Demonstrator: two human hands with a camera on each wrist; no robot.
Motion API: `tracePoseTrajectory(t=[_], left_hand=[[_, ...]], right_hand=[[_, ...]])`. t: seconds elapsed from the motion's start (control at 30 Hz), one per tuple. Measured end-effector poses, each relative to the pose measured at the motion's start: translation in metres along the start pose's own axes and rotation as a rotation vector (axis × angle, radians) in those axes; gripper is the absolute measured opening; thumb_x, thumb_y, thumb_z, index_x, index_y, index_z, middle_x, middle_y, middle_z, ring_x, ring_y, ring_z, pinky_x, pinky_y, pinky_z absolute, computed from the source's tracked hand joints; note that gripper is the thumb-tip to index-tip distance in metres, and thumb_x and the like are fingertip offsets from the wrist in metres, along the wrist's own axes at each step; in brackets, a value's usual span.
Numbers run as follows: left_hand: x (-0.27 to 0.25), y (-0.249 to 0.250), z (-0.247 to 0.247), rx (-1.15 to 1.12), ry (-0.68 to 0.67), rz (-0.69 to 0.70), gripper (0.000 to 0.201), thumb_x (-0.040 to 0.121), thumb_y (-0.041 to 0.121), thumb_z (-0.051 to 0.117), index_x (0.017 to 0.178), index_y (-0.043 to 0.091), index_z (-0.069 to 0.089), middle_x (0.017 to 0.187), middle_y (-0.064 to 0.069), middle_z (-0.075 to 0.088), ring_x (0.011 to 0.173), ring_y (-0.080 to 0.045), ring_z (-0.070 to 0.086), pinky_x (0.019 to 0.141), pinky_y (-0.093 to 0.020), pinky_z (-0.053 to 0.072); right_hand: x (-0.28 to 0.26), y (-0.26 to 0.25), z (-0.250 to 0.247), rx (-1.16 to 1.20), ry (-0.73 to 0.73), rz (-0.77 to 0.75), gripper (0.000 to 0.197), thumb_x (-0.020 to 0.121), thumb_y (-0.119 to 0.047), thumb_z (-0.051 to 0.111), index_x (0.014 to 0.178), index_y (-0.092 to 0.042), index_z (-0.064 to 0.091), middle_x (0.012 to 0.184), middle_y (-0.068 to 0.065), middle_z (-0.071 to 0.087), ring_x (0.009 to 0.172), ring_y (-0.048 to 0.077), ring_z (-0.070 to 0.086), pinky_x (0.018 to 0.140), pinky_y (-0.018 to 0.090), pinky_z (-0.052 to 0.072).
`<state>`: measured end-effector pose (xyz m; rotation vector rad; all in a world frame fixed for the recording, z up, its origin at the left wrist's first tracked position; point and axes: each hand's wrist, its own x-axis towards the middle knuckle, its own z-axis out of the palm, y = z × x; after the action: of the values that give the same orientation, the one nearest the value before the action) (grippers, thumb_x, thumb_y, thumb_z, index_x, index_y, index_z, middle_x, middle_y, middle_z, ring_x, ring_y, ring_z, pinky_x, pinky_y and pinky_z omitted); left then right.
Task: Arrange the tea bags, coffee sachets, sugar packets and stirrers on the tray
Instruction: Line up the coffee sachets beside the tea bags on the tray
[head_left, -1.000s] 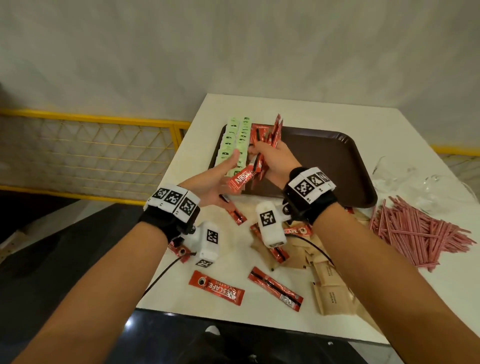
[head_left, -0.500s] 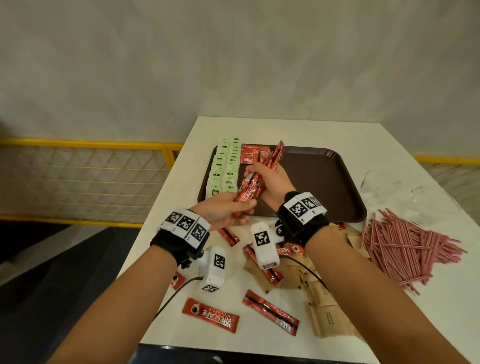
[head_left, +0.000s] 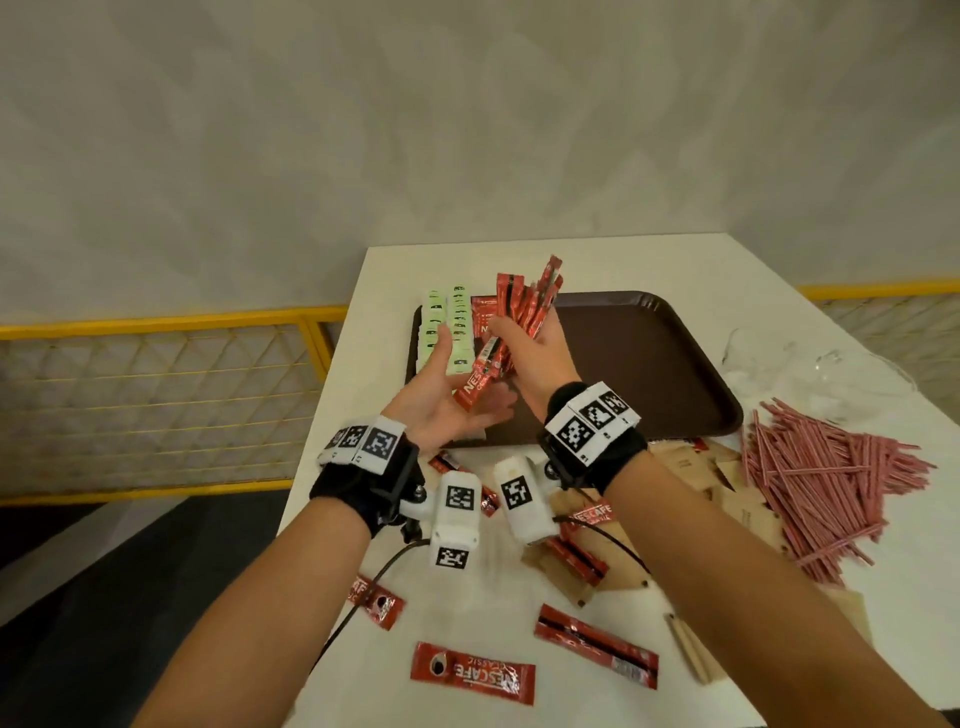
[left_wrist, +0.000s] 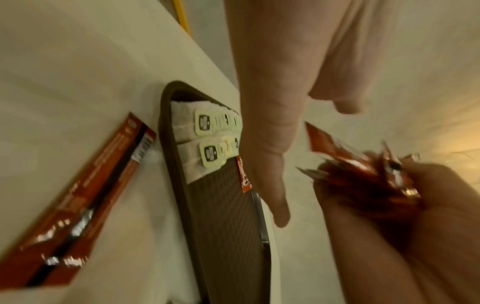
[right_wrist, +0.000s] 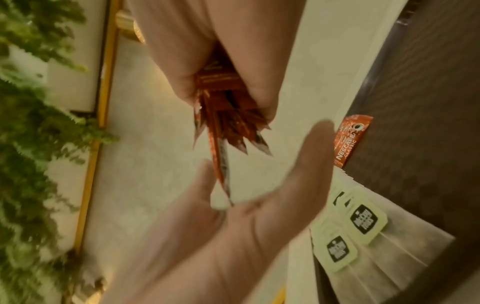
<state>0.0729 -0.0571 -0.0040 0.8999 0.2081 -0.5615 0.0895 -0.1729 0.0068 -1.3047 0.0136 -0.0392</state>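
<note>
It looks like a café or hotel refreshment corner rather than a home. A white desk (head_left: 675, 260) stands against a pale textured wall (head_left: 467, 130), and on it lies a brown serving tray (head_left: 649, 364) of the canteen kind. Left of the desk runs a yellow metal railing (head_left: 156, 384) with lattice mesh. Beyond that railing, the right wrist view shows green foliage (right_wrist: 31, 123).
</note>
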Motion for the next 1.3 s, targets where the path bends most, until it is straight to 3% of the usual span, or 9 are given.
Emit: tracePoseTrajectory(t=[0.2,0.3,0.47,0.57,0.7,0.83,0.97,1.13,1.3], left_hand=[[0.010,0.000,0.011,-0.197,0.092,0.028,0.047,0.098,0.045,0.033,0.133,0.018,0.050,0.110,-0.011,0.064,0.104,-0.026,0.057,0.076,-0.050,0.045],[0.014,-0.003,0.006,-0.184,0.106,0.060,0.042,0.100,0.040,0.031,0.128,0.019,0.053,0.118,-0.011,0.062,0.101,-0.026,0.059,0.074,-0.049,0.046],[0.020,0.000,-0.008,0.037,-0.021,0.128,0.066,0.081,0.071,0.040,0.129,0.027,0.053,0.127,-0.009,0.060,0.120,-0.024,0.054,0.095,-0.047,0.045],[0.019,0.004,-0.008,0.199,-0.023,0.132,0.055,0.075,0.055,0.056,0.123,0.028,0.057,0.121,-0.004,0.064,0.111,-0.020,0.060,0.094,-0.048,0.047],[0.026,0.003,-0.006,0.154,0.090,0.182,0.015,0.090,0.032,0.057,0.102,0.026,0.065,0.091,0.001,0.073,0.086,-0.013,0.066,0.075,-0.035,0.053],[0.032,0.003,-0.007,0.073,0.153,0.241,0.017,0.093,0.029,0.053,0.106,0.024,0.064,0.101,-0.001,0.070,0.092,-0.014,0.064,0.078,-0.033,0.051],[0.037,0.002,-0.009,0.007,0.154,0.270,0.023,0.094,0.027,0.051,0.116,0.023,0.060,0.112,-0.004,0.067,0.101,-0.017,0.063,0.085,-0.037,0.049],[0.041,0.000,-0.014,-0.023,0.200,0.275,0.037,0.096,0.030,0.047,0.131,0.020,0.051,0.119,-0.005,0.063,0.103,-0.017,0.062,0.076,-0.034,0.052],[0.036,0.002,-0.024,0.042,0.145,0.281,0.040,0.093,0.025,0.053,0.131,0.016,0.051,0.120,-0.011,0.064,0.108,-0.025,0.063,0.088,-0.041,0.051]], right_hand=[[-0.009,0.015,0.013,-0.159,-0.104,-0.055,0.036,0.084,-0.001,0.064,0.106,-0.027,0.050,0.107,0.001,0.063,0.104,0.016,0.062,0.095,0.034,0.047],[-0.007,0.018,0.010,-0.232,-0.140,-0.050,0.038,0.085,-0.002,0.064,0.117,-0.015,0.049,0.109,0.003,0.063,0.100,0.012,0.061,0.091,0.029,0.047],[0.001,0.021,0.002,-0.373,-0.208,-0.016,0.044,0.085,0.000,0.060,0.126,-0.010,0.046,0.115,0.003,0.061,0.107,0.015,0.059,0.099,0.032,0.044],[0.007,0.023,0.003,-0.551,-0.218,0.010,0.053,0.081,-0.007,0.066,0.128,-0.009,0.042,0.117,0.008,0.061,0.108,0.021,0.060,0.098,0.036,0.046],[0.011,0.020,0.008,-0.729,-0.232,-0.035,0.055,0.079,-0.014,0.070,0.124,-0.007,0.040,0.114,0.009,0.060,0.104,0.022,0.060,0.079,0.023,0.045],[0.011,0.022,0.012,-0.713,-0.229,-0.156,0.053,0.076,-0.010,0.072,0.122,-0.004,0.045,0.116,0.011,0.057,0.108,0.022,0.056,0.087,0.026,0.045],[0.011,0.028,0.007,-0.807,-0.230,-0.199,0.077,0.079,-0.014,0.070,0.144,-0.010,0.029,0.130,0.012,0.034,0.123,0.019,0.035,0.106,0.021,0.028],[0.013,0.033,0.003,-0.924,-0.270,-0.304,0.071,0.082,-0.018,0.068,0.144,-0.015,0.033,0.133,0.011,0.032,0.125,0.022,0.024,0.097,0.009,0.014],[0.018,0.021,-0.001,-0.607,-0.298,-0.125,0.051,0.089,-0.023,0.061,0.137,-0.021,0.045,0.124,0.001,0.044,0.117,0.016,0.042,0.105,0.033,0.038]])
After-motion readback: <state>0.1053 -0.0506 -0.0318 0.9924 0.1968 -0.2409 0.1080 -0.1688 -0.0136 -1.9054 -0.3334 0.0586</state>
